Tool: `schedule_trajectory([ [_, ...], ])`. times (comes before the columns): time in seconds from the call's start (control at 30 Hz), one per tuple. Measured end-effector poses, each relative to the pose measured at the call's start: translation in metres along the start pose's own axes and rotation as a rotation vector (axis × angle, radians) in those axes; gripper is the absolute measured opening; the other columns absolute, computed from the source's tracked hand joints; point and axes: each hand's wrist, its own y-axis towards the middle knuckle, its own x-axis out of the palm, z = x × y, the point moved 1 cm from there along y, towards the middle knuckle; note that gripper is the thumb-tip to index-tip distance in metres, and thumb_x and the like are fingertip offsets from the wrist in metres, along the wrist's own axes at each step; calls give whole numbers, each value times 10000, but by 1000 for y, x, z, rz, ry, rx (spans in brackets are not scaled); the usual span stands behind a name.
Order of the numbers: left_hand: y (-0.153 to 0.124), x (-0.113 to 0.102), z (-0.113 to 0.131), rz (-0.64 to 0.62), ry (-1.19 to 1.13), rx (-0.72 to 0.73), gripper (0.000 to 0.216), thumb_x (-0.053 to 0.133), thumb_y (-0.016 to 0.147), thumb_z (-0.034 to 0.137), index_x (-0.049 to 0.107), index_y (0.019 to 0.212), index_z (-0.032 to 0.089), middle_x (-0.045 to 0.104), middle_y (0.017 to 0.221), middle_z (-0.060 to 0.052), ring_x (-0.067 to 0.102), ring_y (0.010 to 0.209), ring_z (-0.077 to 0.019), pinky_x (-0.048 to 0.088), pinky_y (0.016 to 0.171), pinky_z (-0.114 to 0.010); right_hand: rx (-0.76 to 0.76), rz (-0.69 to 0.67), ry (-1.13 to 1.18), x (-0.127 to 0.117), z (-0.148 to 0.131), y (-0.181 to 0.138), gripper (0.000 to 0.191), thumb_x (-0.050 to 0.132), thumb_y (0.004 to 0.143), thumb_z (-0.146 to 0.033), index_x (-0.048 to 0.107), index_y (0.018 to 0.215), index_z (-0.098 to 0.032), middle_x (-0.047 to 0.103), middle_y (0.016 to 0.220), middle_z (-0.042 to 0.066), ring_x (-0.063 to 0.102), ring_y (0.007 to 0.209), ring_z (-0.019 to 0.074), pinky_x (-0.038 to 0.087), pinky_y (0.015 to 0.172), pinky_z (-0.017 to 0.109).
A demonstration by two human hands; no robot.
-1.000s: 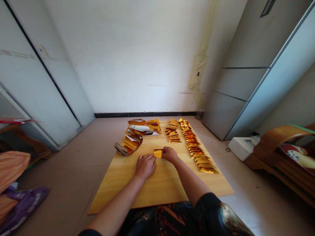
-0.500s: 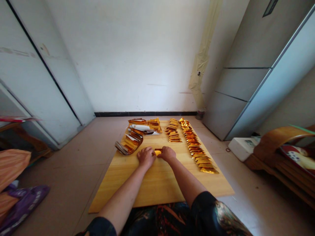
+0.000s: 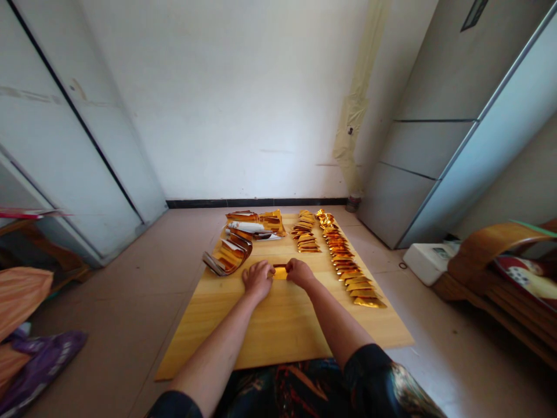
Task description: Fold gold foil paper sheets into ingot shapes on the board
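Observation:
Between my two hands, on the wooden board [image 3: 243, 325], lies a small piece of gold foil paper [image 3: 280, 273] with a darker folded upper edge. My left hand [image 3: 258, 280] has its fingers curled over the paper's left end. At the right end my right hand [image 3: 299, 273] pinches the paper, its fingertips partly hidden. Beyond my left hand is a curled stack of gold foil sheets [image 3: 230, 255]. Folded gold foil pieces [image 3: 307, 232] stand in a short row beyond my right hand, and a longer row of folded gold pieces [image 3: 343, 261] runs down the right side.
More gold sheets [image 3: 273, 220] and a white roll [image 3: 246, 227] lie at the board's far left. A white wall [image 3: 252, 116] rises behind. On the right stand a grey refrigerator [image 3: 418, 174], a white box [image 3: 429, 261] and a wooden seat [image 3: 500, 273]. A purple bag [image 3: 56, 360] lies on the left floor.
My right hand has shifted slightly right, away from my left, so more of the gold paper shows between them. The left hand stays almost in place.

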Motion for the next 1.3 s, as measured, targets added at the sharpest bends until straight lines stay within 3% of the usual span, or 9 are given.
schedule_trajectory([
  [0.2, -5, 3, 1, 38, 32, 53, 293, 525, 767, 234, 621, 1018, 350, 529, 1318, 20, 390, 1239, -231, 225, 1015, -483, 24, 96, 172, 1, 8, -10, 522, 596, 666, -98, 500, 1171, -190, 657, 788, -17, 591, 714, 125, 368, 597, 189],
  [0.37, -6, 4, 0, 90, 39, 84, 176, 593, 744, 272, 671, 889, 334, 559, 1285, 31, 391, 1241, -239, 237, 1025, -464, 2, 152, 174, 3, 9, -11, 401, 558, 706, -105, 561, 1101, -178, 666, 819, 8, 589, 740, 128, 386, 636, 193],
  [0.53, -8, 3, -1, 147, 12, 120, 154, 606, 714, 190, 685, 778, 307, 581, 1258, 42, 421, 1227, -221, 296, 1016, -408, -9, 132, 281, 0, 11, -11, 439, 565, 706, -119, 541, 1141, -172, 645, 726, -29, 575, 652, 109, 386, 582, 172],
  [0.73, -9, 5, -5, 172, -17, 146, 176, 594, 711, 161, 694, 739, 302, 600, 1232, 45, 444, 1214, -211, 335, 1010, -391, 42, 190, -29, -16, 13, -24, 339, 581, 769, -265, 595, 1106, -234, 689, 858, 29, 623, 781, 164, 387, 619, 215],
  [0.87, -10, 6, -6, 162, -14, 156, 206, 583, 698, 138, 700, 718, 305, 610, 1215, 54, 443, 1215, -210, 335, 1015, -395, 37, 202, -206, -24, 15, -31, 282, 569, 786, -270, 633, 1060, -273, 685, 924, 35, 625, 811, 176, 392, 653, 235],
  [1.03, -13, 4, -7, 141, 10, 182, 206, 584, 687, 143, 707, 742, 299, 597, 1233, 35, 441, 1211, -220, 336, 1018, -401, -103, 236, -240, -21, 19, -33, 202, 571, 777, -230, 680, 946, -249, 626, 975, 41, 582, 865, 158, 391, 690, 219],
  [1.3, -13, 3, -6, 150, -12, 189, 66, 628, 721, 276, 686, 694, 258, 596, 1233, -1, 463, 1196, -227, 348, 1010, -388, -281, 205, -250, -8, 22, -33, 196, 591, 771, -230, 671, 950, -245, 617, 983, 53, 492, 985, 201, 342, 766, 266],
])
